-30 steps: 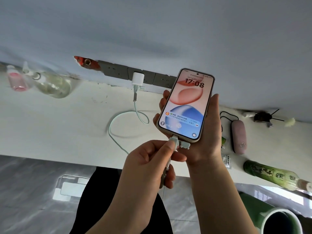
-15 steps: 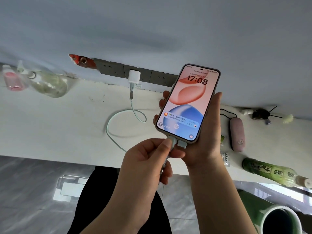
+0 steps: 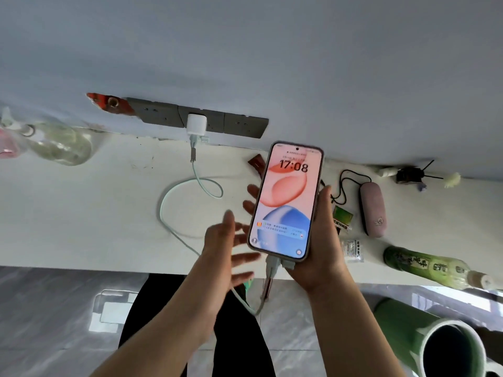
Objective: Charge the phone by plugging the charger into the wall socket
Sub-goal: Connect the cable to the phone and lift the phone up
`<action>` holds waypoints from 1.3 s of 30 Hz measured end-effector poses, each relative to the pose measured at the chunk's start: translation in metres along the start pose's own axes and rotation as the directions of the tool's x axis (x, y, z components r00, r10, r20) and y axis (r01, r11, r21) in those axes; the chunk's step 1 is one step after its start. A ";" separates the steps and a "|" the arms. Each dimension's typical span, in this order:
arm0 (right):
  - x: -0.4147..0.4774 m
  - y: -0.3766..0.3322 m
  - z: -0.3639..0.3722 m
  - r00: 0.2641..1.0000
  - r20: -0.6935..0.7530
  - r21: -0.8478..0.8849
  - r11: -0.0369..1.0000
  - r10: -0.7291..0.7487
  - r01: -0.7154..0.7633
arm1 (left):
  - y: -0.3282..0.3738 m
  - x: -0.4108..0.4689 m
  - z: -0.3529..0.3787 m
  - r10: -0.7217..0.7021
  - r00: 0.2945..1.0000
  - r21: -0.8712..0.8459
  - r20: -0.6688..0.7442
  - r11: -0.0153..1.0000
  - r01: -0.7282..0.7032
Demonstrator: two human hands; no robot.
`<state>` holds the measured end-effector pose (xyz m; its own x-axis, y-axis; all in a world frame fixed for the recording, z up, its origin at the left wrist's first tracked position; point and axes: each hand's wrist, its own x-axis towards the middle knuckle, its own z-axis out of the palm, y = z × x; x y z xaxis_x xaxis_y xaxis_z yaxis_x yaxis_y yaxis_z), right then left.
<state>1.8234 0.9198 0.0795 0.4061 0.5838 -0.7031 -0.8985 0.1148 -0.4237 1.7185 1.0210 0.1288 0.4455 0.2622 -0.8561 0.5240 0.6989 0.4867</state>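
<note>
My right hand (image 3: 324, 240) grips the phone (image 3: 288, 202), held upright over the white counter with its lit lock screen showing 17:08. A pale green cable (image 3: 174, 194) sits plugged into the phone's bottom edge, loops across the counter and runs up to the white charger (image 3: 196, 124), which is seated in the grey wall socket strip (image 3: 234, 123). My left hand (image 3: 228, 248) hovers just left of the phone with fingers spread, holding nothing and slightly blurred.
On the white counter (image 3: 81, 213) lie a clear bottle (image 3: 60, 142) at far left, a pink case (image 3: 372, 210) with a black cord, small packets (image 3: 343, 216) and a green bottle (image 3: 427, 266) at right. A green cup (image 3: 435, 344) stands at lower right.
My left hand has let go of the cable plug at the phone's bottom and opened, drawing back to the left. The phone has dropped a little lower in view.
</note>
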 end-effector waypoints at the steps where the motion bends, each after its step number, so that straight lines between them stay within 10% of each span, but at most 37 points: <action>1: 0.000 0.006 -0.011 0.999 -0.026 0.001 0.999 0.038 -0.038 | -0.001 0.010 0.000 0.008 1.000 -0.030 0.029 1.000 -0.007; 5: 0.005 0.040 -0.056 0.987 -0.087 -0.008 0.991 0.132 -0.133 | -0.017 0.052 0.000 -0.083 0.961 -0.080 0.265 0.991 0.108; 12: 0.051 0.072 -0.112 0.930 -0.350 -0.246 0.947 0.111 -0.205 | -0.076 0.140 -0.001 -0.298 0.938 -0.087 0.179 0.945 0.316; 23: 0.122 0.087 -0.132 0.789 -0.612 -0.467 0.827 -0.049 -0.312 | -0.092 0.218 0.006 -0.190 0.981 -0.032 -0.043 0.981 0.189; 39: 0.133 0.092 -0.114 0.764 -0.570 -0.650 0.735 -0.302 -0.194 | -0.089 0.219 0.009 -0.055 0.985 -0.004 -0.166 0.998 0.055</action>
<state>1.8142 0.9168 -0.1180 0.6767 -0.0472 -0.7347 -0.6311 -0.5512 -0.5458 1.7765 1.0105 -0.1006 0.2889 0.3301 -0.8987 0.5453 0.7148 0.4379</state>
